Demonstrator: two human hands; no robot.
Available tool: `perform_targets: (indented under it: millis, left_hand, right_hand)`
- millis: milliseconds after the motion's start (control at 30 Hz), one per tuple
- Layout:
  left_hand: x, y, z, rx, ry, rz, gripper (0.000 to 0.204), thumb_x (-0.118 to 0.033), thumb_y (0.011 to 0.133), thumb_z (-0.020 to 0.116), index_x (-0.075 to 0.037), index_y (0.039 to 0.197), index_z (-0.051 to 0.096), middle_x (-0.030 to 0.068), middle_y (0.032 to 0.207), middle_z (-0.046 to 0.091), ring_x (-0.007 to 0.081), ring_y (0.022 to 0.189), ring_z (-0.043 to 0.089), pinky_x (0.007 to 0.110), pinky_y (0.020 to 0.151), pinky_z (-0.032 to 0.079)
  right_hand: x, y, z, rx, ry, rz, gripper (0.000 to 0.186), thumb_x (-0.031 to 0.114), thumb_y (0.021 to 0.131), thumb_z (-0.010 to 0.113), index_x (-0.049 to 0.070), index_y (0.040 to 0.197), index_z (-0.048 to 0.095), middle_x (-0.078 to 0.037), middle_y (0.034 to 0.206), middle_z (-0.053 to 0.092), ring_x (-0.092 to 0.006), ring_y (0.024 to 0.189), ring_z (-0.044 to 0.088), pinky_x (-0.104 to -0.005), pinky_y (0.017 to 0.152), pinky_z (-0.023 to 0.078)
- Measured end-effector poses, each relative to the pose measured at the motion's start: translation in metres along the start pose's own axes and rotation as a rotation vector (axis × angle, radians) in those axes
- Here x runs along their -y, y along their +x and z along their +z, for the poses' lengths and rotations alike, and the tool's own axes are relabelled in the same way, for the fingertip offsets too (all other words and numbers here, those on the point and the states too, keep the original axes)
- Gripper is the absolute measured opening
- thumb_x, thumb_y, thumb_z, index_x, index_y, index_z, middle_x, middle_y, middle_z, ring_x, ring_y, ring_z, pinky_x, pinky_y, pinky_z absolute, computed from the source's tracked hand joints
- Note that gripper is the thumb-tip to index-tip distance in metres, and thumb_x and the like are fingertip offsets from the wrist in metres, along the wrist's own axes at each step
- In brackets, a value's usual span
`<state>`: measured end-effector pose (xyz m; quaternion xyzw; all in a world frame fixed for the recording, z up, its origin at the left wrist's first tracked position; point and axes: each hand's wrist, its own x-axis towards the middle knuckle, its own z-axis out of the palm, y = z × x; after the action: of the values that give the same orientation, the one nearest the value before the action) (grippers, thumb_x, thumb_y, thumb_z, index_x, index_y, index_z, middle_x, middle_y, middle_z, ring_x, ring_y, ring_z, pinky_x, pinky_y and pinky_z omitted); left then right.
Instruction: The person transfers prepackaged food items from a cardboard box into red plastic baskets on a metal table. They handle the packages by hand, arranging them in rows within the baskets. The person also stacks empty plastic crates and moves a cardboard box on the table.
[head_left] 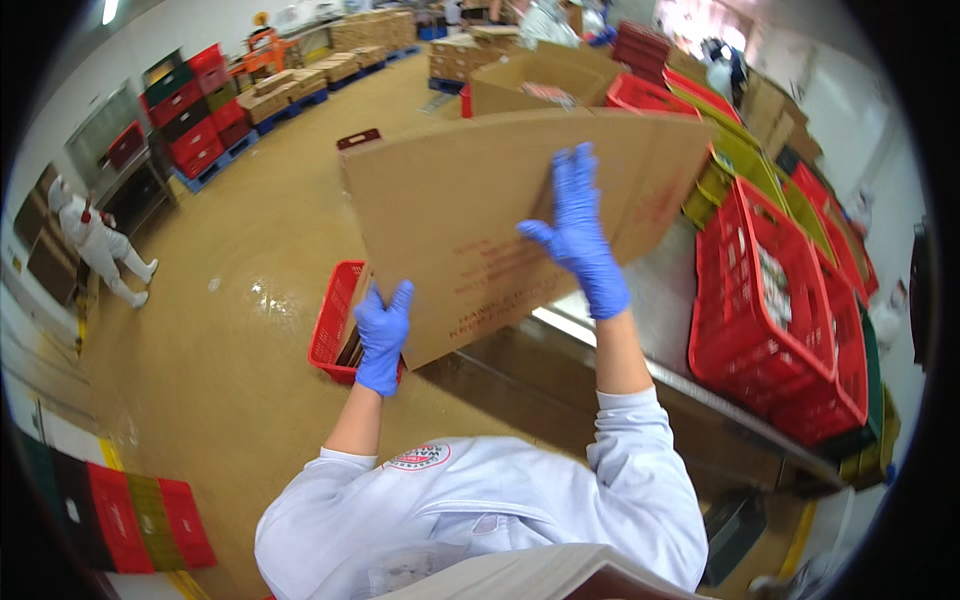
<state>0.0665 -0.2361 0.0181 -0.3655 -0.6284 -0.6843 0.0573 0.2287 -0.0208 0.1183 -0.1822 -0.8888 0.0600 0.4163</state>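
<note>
A large flat, folded cardboard box [450, 190] with red printing stands tilted in front of me. My left hand [380, 338], in a blue glove, grips its lower left edge, thumb pointing up. Against its face, right of the middle, my right hand [582, 235] lies flat with the fingers stretched out, also gloved in blue. Below and behind the left hand is a red basket [328, 325] on the floor, holding cardboard pieces partly hidden by that hand. The lower right of the flat box is over the edge of a metal table [660, 300].
Red crates [750, 330] with packages stand on the table at right. An open carton [490, 85] is beyond the cardboard. Stacked crates [190, 120] and boxes on pallets line the far left. A person in white [95, 235] stands at left; more crates [120, 515] sit lower left.
</note>
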Motion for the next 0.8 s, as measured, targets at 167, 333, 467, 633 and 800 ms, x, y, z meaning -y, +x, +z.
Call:
perform_targets:
  millis: [167, 333, 467, 633, 800]
  left_hand:
    - [-0.003, -0.011, 0.013, -0.197, 0.137, 0.012, 0.052, -0.017, 0.083, 0.058, -0.004, 0.128, 0.034, 0.0176, 0.105, 0.059, 0.0211, 0.088, 0.059, 0.031, 0.074, 0.046]
    - [-0.011, -0.059, 0.039, -0.259, 0.259, -0.05, 0.076, -0.011, 0.084, 0.054, -0.012, 0.139, 0.001, 0.023, 0.112, 0.053, 0.0273, 0.098, 0.055, 0.033, 0.082, 0.042]
    - [-0.019, -0.122, 0.063, -0.223, 0.182, -0.311, 0.084, -0.008, 0.08, 0.054, -0.015, 0.138, -0.007, 0.0245, 0.114, 0.052, 0.0298, 0.103, 0.054, 0.035, 0.086, 0.042]
    - [-0.013, -0.183, 0.046, 0.034, 0.342, -0.622, 0.083, -0.015, 0.081, 0.055, -0.01, 0.137, -0.006, 0.0211, 0.096, 0.059, 0.0278, 0.074, 0.061, 0.033, 0.067, 0.05]
    - [-0.066, -0.196, 0.038, 0.319, 0.284, -0.707, 0.066, -0.031, 0.082, 0.058, -0.003, 0.132, 0.024, 0.0072, 0.062, 0.055, 0.0136, 0.042, 0.054, 0.024, 0.039, 0.044]
  right_hand:
    - [-0.004, -0.141, 0.064, 0.756, 0.12, 0.13, 0.125, 0.053, 0.048, 0.075, 0.014, 0.139, -0.001, -0.021, 0.141, -0.013, -0.0415, 0.13, -0.005, -0.0634, 0.097, 0.009]
    - [-0.015, -0.211, 0.042, 0.788, -0.014, 0.12, 0.123, 0.044, 0.047, 0.079, 0.016, 0.139, 0.004, -0.02, 0.143, -0.008, -0.0403, 0.131, -0.005, -0.0649, 0.096, 0.005]
    - [-0.061, -0.248, 0.008, 0.643, -0.032, 0.101, 0.102, 0.028, 0.057, 0.074, 0.017, 0.139, 0.013, -0.018, 0.144, 0.0, -0.0393, 0.132, -0.001, -0.0648, 0.096, 0.0]
    - [-0.094, -0.272, -0.016, 0.715, -0.06, -0.132, 0.091, 0.019, 0.058, 0.07, 0.017, 0.136, 0.024, -0.017, 0.142, 0.015, -0.038, 0.13, 0.012, -0.0607, 0.099, 0.006]
    - [-0.126, -0.26, -0.041, 0.444, 0.197, -0.299, 0.066, 0.012, 0.056, 0.067, 0.015, 0.119, 0.048, -0.013, 0.128, 0.044, -0.0299, 0.122, 0.036, -0.048, 0.1, 0.022]
